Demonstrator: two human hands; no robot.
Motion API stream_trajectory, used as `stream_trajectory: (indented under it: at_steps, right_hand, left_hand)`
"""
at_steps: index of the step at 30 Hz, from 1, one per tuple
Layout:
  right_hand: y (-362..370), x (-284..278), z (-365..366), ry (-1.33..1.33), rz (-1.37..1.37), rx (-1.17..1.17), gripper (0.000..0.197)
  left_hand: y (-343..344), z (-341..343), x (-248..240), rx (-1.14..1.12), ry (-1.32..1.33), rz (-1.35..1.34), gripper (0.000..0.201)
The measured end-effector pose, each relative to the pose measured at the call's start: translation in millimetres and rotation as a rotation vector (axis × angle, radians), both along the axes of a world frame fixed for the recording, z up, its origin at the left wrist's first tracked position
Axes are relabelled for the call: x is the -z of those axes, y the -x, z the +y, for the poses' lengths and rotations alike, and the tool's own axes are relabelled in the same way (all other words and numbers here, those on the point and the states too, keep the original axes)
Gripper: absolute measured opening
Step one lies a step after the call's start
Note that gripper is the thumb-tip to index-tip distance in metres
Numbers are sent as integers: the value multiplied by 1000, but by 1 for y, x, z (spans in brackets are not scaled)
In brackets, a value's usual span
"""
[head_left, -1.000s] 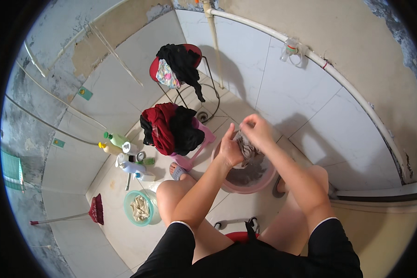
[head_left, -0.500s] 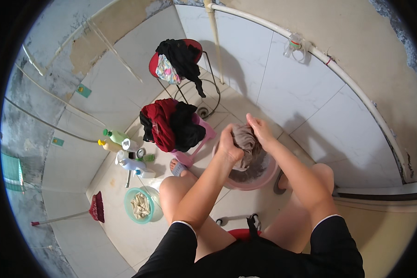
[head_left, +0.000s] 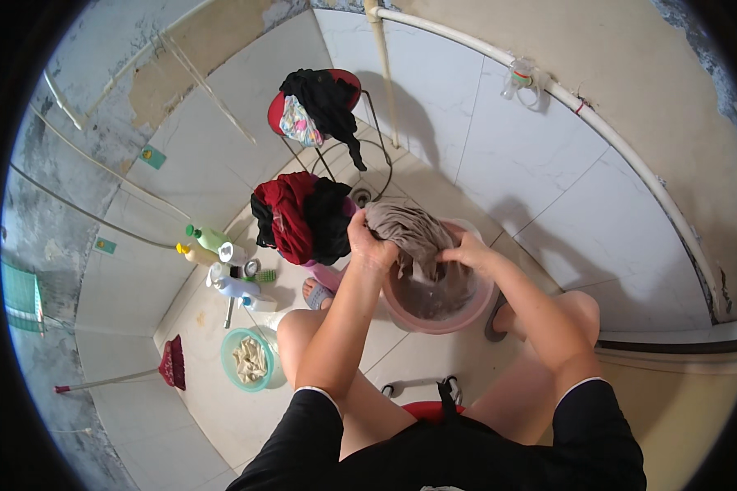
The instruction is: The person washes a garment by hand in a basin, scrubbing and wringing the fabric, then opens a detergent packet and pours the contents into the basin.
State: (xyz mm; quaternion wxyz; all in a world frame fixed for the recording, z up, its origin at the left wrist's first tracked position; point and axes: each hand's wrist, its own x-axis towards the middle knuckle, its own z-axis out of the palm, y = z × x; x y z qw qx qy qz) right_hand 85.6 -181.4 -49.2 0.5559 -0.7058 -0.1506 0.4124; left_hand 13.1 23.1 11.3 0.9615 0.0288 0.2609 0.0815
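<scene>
A wet grey-brown cloth garment (head_left: 409, 233) is stretched between my hands above a pink basin (head_left: 438, 326). My left hand (head_left: 370, 244) grips the bunched left end, its thumb lying along the cloth. At the right end, my right hand (head_left: 469, 252) pinches the fabric between thumb and fingers. The lower folds hang toward the cloudy water (head_left: 434, 299) in the basin; where they meet it is hard to see. The exact kind of garment cannot be made out.
Red and black clothes (head_left: 291, 217) are heaped on a pink stool just left of the basin. A red stool (head_left: 277, 113) behind holds more clothes. Several bottles (head_left: 209, 239), a green basin (head_left: 228, 372) with pale cloth and a red-headed brush (head_left: 172, 364) are at left.
The garment was bunched tightly between my hands and is now spread wider. My left hand has moved left, and my right hand has come down and gripped the cloth.
</scene>
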Motion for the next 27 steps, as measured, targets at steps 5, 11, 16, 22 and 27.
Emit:
stream_trajectory:
  at_steps: [5,11,16,22,27]
  right_hand:
    - [-12,-30,-9,-296,168,418,47]
    - [80,-79,40,-484,-947,99,38]
    - [62,-70,51,-461,-1388,139,29]
    - [14,-37,46,-189,-1189,534,26]
    - [50,-46,49,-262,-1220,465,24]
  left_hand:
    - [-2,-10,21,134,44,124,60]
    - [3,-43,96,569,115,-599,63]
    - [13,-72,79,430,75,-332,46]
    - [-1,-86,29,311,-203,184,34]
    - [7,-81,60,245,-166,-94,36]
